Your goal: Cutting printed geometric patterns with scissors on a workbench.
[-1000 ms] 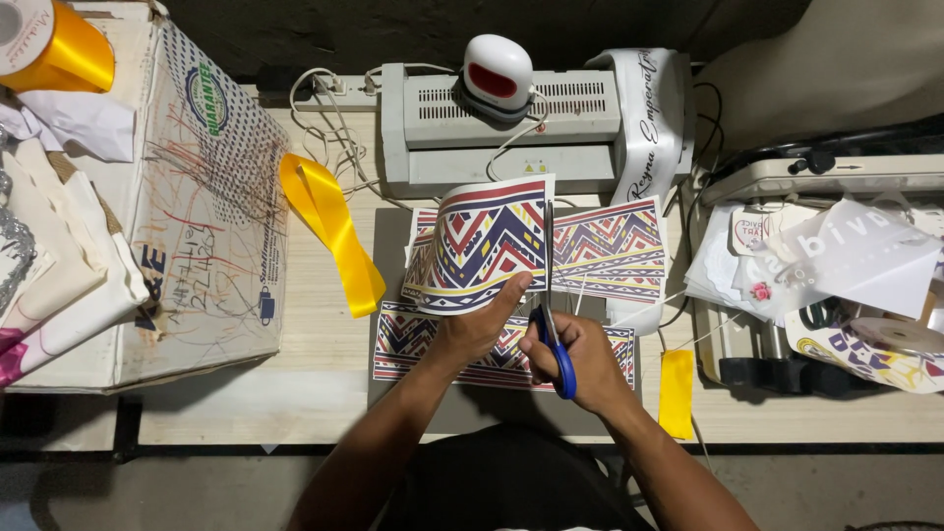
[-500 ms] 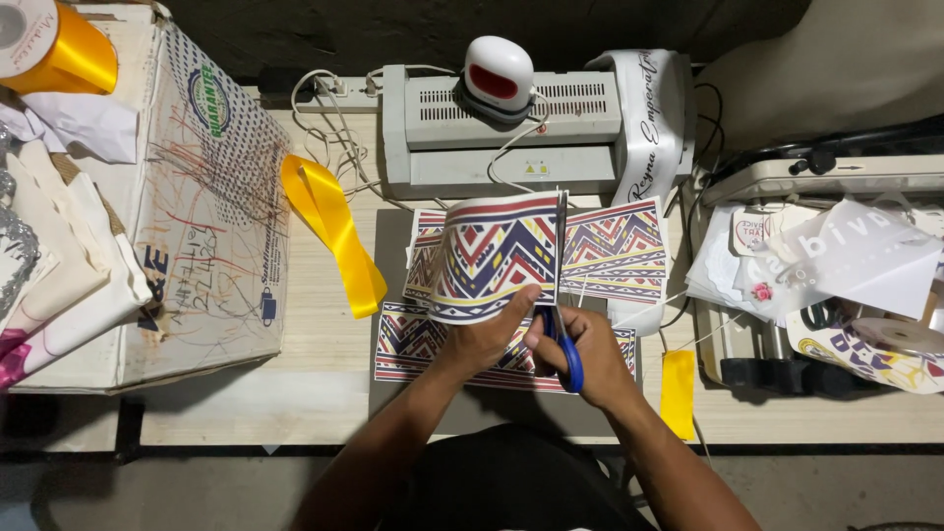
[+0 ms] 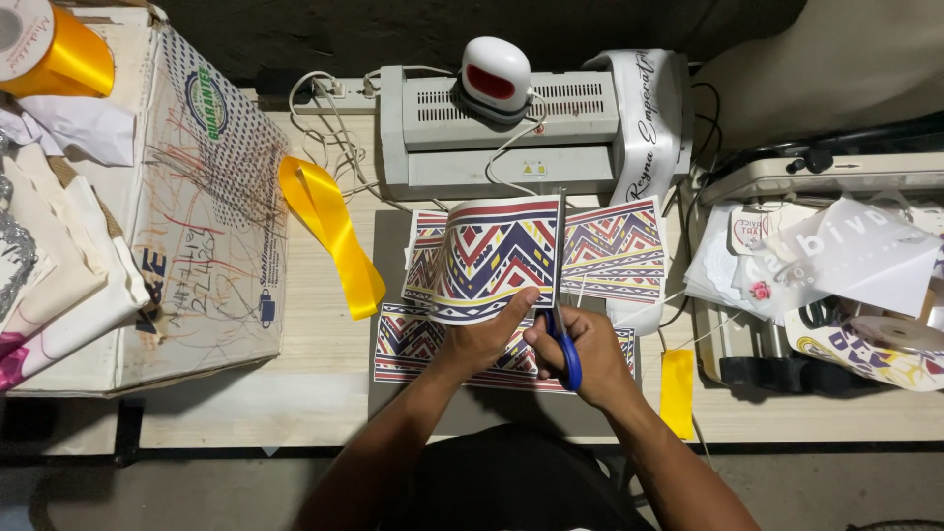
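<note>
A patterned sheet (image 3: 497, 258) is curling up off the table (image 3: 324, 349) in front of the person, printed with zigzag and diamond bands in dark blue, red, white and a little yellow. Its top edge is arching over like a wave, while its lower edge is resting near another strip of the same print (image 3: 413, 344) lying flat on a grey mat (image 3: 388, 285). A further piece with the same pattern (image 3: 615, 251) is lying just to the right, on the far side of the blades.

The left hand (image 3: 487, 334) is gripping the lower right corner of the curling sheet, thumb on top and fingers tucked under, holding it up and taut. The right hand (image 3: 585, 349) is clenched through the blue handles of a pair of scissors (image 3: 560, 315), with the blades pointing straight away from the person and standing along the right edge of the sheet. The blades are looking nearly closed from here. Both forearms are reaching in from the bottom, with the two hands almost touching.

Around them, a yellow ribbon (image 3: 329, 231) is trailing across the table to the left, beside a scribbled cardboard box (image 3: 211, 216). A grey laminator (image 3: 501, 143) is sitting at the back, with a small white and red device (image 3: 495, 74) on top of it. A white sash (image 3: 649, 118) is draping over its right end.
</note>
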